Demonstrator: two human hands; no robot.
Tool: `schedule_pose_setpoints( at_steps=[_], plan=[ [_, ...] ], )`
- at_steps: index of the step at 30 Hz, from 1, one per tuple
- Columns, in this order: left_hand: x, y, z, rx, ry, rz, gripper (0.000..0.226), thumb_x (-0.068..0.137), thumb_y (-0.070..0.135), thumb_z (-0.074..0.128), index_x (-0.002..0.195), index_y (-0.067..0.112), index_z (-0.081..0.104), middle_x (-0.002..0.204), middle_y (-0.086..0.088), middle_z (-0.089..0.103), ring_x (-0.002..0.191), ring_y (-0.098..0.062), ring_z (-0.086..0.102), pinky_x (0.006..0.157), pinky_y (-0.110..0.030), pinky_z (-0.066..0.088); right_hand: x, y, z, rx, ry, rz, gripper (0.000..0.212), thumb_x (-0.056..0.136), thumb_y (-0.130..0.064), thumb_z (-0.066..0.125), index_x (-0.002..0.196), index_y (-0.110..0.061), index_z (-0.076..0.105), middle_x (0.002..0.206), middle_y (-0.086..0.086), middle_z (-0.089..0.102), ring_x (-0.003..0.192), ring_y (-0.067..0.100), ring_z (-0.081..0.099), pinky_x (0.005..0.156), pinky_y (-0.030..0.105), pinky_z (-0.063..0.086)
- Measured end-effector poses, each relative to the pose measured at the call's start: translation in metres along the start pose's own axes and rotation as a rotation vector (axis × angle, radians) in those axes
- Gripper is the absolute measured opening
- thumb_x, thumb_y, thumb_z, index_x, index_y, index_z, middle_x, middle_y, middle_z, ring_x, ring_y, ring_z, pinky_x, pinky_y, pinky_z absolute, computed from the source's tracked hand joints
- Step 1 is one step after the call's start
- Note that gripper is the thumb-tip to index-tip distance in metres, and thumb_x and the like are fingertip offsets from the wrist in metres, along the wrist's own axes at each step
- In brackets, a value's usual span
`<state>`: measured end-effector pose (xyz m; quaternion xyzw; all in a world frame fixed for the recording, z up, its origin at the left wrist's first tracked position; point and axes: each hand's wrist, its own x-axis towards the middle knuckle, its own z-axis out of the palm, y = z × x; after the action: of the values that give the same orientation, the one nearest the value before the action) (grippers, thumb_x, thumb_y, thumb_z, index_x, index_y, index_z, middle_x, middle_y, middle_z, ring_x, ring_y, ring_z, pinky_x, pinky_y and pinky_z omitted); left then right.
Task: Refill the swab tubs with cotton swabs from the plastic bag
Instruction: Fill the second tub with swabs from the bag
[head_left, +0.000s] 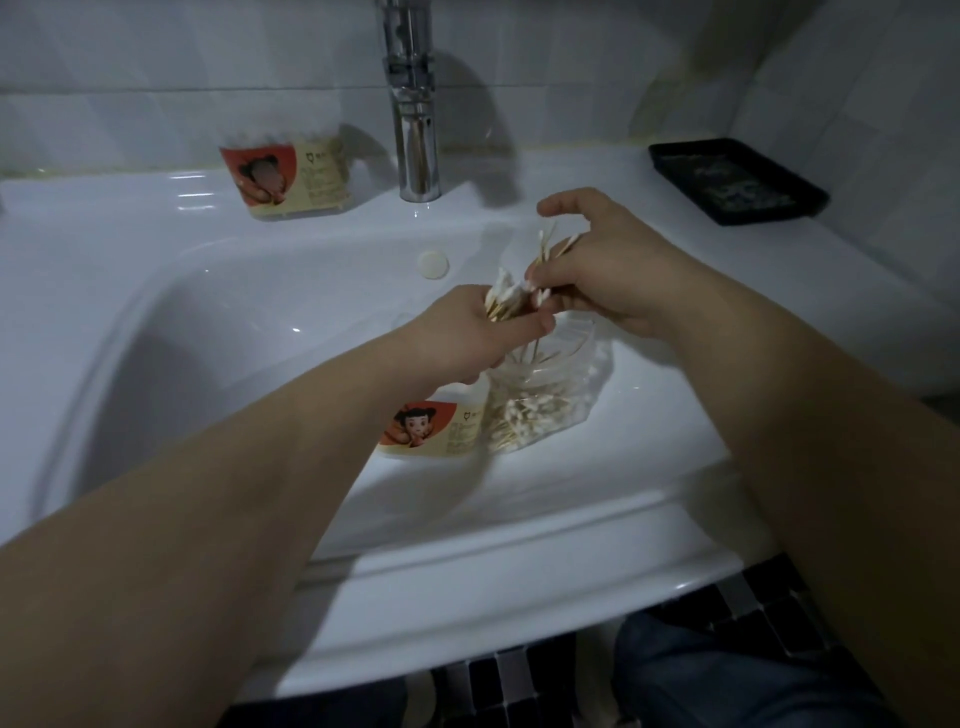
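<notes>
left hand (467, 332) and right hand (608, 270), fingers of each tight around cotton swabs (506, 301), over the plastic bag (550, 405)

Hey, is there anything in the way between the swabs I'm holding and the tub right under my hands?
No separate object shows. The left hand and right hand hold the swabs just above the tub; the left hand itself covers part of the tub's top.

A home bathroom: a white ceramic washbasin (156, 322) with a chrome tap (413, 104) against white wall tiles (156, 57).
</notes>
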<state>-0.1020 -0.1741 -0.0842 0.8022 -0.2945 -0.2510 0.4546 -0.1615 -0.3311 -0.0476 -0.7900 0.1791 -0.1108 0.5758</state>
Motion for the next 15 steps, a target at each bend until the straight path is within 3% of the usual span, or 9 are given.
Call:
schedule_pose_setpoints(
  at_steps=[5, 10, 15],
  plan=[
    [0.0008, -0.0019, -0.0003, 0.030, 0.009, 0.010, 0.024, 0.097, 0.038, 0.064, 0.096, 0.016, 0.071, 0.067, 0.003, 0.057, 0.058, -0.007, 0.050, 0.046, -0.018, 0.040, -0.0043, -0.0050, 0.0011, 0.058, -0.039, 0.011, 0.051, 0.085, 0.015, 0.067, 0.128, -0.011, 0.060, 0.090, 0.026, 0.065, 0.063, 0.026, 0.069, 0.062, 0.029, 0.061],
    [0.0001, -0.0014, 0.0007, -0.015, -0.061, 0.047, 0.019, 0.100, 0.032, 0.062, 0.102, 0.015, 0.070, 0.099, -0.003, 0.077, 0.065, -0.010, 0.051, 0.052, -0.023, 0.040, -0.0028, -0.0040, 0.0004, 0.089, -0.017, 0.038, 0.047, 0.086, 0.014, 0.068, 0.125, -0.011, 0.062, 0.105, 0.032, 0.069, 0.072, 0.031, 0.070, 0.070, 0.032, 0.064],
    [0.0007, 0.0001, 0.0009, -0.004, -0.050, 0.036, 0.018, 0.100, 0.029, 0.061, 0.088, 0.017, 0.069, 0.070, 0.012, 0.067, 0.060, -0.007, 0.048, 0.050, -0.022, 0.038, -0.0005, -0.0031, -0.0003, 0.092, -0.021, 0.048, 0.045, 0.086, 0.014, 0.067, 0.123, -0.011, 0.062, 0.101, 0.027, 0.068, 0.071, 0.028, 0.070, 0.067, 0.030, 0.063]
  ],
)
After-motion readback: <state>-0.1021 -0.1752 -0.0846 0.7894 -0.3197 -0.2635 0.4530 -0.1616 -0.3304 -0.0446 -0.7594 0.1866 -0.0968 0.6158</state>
